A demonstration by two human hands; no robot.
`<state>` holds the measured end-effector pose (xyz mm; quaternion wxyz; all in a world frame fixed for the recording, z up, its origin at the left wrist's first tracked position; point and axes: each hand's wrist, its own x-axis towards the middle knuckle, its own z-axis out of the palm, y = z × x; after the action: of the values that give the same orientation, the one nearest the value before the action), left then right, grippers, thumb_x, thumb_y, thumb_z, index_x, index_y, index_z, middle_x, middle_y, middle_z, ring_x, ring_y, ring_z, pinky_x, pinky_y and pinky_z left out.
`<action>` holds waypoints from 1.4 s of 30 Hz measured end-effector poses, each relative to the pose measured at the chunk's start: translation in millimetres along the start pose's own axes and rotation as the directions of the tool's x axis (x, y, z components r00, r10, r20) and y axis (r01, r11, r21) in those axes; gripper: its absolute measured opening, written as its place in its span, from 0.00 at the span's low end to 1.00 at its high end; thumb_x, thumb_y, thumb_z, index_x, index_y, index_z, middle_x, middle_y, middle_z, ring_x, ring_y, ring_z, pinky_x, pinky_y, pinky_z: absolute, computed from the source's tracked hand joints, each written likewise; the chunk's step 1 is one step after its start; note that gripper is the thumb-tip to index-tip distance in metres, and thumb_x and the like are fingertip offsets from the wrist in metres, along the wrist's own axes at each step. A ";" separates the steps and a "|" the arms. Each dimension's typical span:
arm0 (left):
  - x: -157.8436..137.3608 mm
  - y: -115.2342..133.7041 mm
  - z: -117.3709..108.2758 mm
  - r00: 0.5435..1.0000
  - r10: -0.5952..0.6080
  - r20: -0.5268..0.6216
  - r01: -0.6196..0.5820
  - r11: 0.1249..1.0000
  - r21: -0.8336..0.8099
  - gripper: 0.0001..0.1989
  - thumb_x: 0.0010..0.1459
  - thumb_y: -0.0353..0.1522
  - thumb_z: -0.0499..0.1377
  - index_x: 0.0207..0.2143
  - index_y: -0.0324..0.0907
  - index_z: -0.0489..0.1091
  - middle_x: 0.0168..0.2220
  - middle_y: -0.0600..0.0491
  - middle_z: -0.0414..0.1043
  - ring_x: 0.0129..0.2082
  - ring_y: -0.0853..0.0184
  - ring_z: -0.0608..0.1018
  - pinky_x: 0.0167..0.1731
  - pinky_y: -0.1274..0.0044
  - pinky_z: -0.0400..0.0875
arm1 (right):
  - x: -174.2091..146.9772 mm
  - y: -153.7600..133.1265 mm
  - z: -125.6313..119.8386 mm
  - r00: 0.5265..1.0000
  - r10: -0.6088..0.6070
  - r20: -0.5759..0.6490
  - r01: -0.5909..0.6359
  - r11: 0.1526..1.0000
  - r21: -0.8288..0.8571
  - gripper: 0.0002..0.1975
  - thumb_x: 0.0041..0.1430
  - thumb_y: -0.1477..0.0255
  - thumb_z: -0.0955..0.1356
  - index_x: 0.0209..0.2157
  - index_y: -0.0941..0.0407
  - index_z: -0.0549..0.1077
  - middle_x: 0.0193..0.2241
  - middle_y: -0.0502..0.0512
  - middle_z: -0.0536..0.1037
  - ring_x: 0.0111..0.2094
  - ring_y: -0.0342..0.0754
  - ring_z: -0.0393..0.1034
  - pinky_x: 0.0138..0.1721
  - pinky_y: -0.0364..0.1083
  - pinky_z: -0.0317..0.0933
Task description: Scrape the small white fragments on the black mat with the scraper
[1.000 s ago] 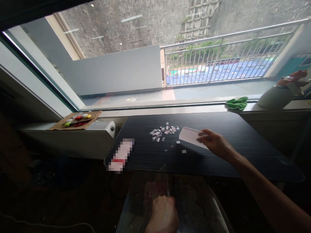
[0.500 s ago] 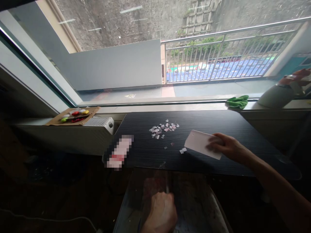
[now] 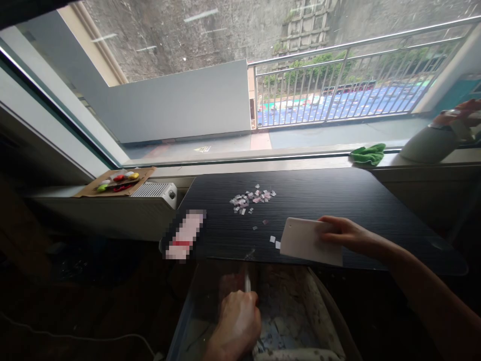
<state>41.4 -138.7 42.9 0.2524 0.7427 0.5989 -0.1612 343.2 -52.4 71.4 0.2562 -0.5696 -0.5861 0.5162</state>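
Note:
My right hand (image 3: pixel 340 233) pinches a stiff white card (image 3: pixel 300 239) with a small hole in one corner, its lower edge down at the front of the dark table (image 3: pixel 319 195). Two small white paper squares (image 3: pixel 272 239) lie on the tabletop right by the card's left edge. Farther back sits a loose pile of small paper scraps (image 3: pixel 242 201). Below the table edge, my left hand (image 3: pixel 238 318) is a fist around the pale edge (image 3: pixel 247 281) of what looks like a clear plastic lid. Pale, speckled contents show in the container (image 3: pixel 300 306) beneath; its exact form is dim.
A blurred pinkish item (image 3: pixel 186 235) lies at the table's left end. Beyond stand a radiator (image 3: pixel 158 193) and cardboard (image 3: pixel 90 188) with colourful pieces. On the sill are a green cloth (image 3: pixel 368 154) and a pale spray bottle (image 3: pixel 428 143). A cord (image 3: pixel 93 341) runs below left.
The card has come down toward me and slightly left, and the two squares shifted left and nearer. My left hand moved left with the lid edge, baring more of the container's contents.

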 end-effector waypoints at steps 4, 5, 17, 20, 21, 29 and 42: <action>-2.1 -1.7 -6.4 1.000 -0.008 0.002 0.008 1.000 -0.002 0.17 0.55 0.29 0.48 0.37 0.41 0.75 0.38 0.43 0.79 0.41 0.57 0.79 0.41 0.71 0.70 | 14.9 8.1 4.0 0.974 -0.034 -0.224 0.026 0.999 -0.038 0.17 0.44 0.62 0.71 0.35 0.56 0.71 0.27 0.51 0.77 0.27 0.48 0.71 0.27 0.45 0.65; -2.7 -1.8 -7.8 1.000 -0.011 0.006 0.011 1.000 -0.004 0.17 0.55 0.29 0.48 0.38 0.41 0.76 0.38 0.43 0.78 0.42 0.57 0.79 0.41 0.71 0.70 | 16.5 9.2 5.7 0.973 -0.032 -0.230 0.022 0.999 -0.044 0.16 0.44 0.63 0.71 0.35 0.56 0.72 0.26 0.51 0.77 0.27 0.47 0.71 0.27 0.45 0.65; -3.1 -2.6 -15.6 1.000 0.003 -0.003 -0.003 1.000 0.006 0.18 0.53 0.28 0.48 0.37 0.41 0.77 0.37 0.43 0.79 0.41 0.57 0.79 0.41 0.72 0.70 | 20.3 -4.6 18.4 0.989 -0.071 -0.126 0.073 0.997 0.017 0.14 0.44 0.65 0.72 0.34 0.57 0.72 0.25 0.49 0.74 0.27 0.46 0.69 0.27 0.43 0.63; -3.2 -3.7 -22.5 0.999 0.038 0.034 -0.038 0.999 -0.007 0.18 0.51 0.28 0.49 0.37 0.42 0.78 0.38 0.44 0.79 0.42 0.57 0.79 0.41 0.71 0.70 | 29.5 -7.1 24.6 0.994 -0.059 -0.088 0.060 0.998 0.015 0.14 0.43 0.66 0.71 0.33 0.57 0.71 0.25 0.49 0.75 0.27 0.45 0.69 0.27 0.43 0.62; -3.2 -3.9 -24.7 0.997 0.055 0.045 -0.054 0.998 -0.012 0.19 0.51 0.28 0.49 0.37 0.42 0.78 0.38 0.44 0.79 0.41 0.58 0.79 0.41 0.72 0.70 | 29.4 -8.2 26.3 0.998 -0.052 -0.029 0.052 0.998 0.022 0.13 0.44 0.66 0.71 0.33 0.57 0.71 0.26 0.50 0.75 0.27 0.46 0.69 0.27 0.43 0.62; 1.3 4.6 -29.8 0.992 0.119 0.050 -0.119 0.993 -0.003 0.19 0.50 0.29 0.49 0.37 0.41 0.78 0.37 0.44 0.79 0.40 0.57 0.79 0.41 0.72 0.71 | 18.4 -11.2 26.4 0.999 -0.048 0.015 0.048 0.999 0.026 0.14 0.45 0.65 0.70 0.34 0.57 0.71 0.26 0.50 0.75 0.28 0.46 0.69 0.28 0.43 0.62; 8.3 5.9 -24.4 0.991 0.122 0.049 -0.124 0.991 0.044 0.17 0.51 0.29 0.51 0.36 0.40 0.77 0.37 0.42 0.79 0.41 0.54 0.79 0.42 0.69 0.73 | 27.1 -21.5 49.8 0.987 -0.150 0.064 0.154 0.985 -0.072 0.13 0.46 0.66 0.68 0.34 0.57 0.71 0.24 0.50 0.73 0.26 0.45 0.66 0.25 0.42 0.59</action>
<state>47.4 -119.0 59.5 0.2580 0.7800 0.5420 -0.1767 284.3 -38.8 66.2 0.2557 -0.5172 -0.6544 0.4888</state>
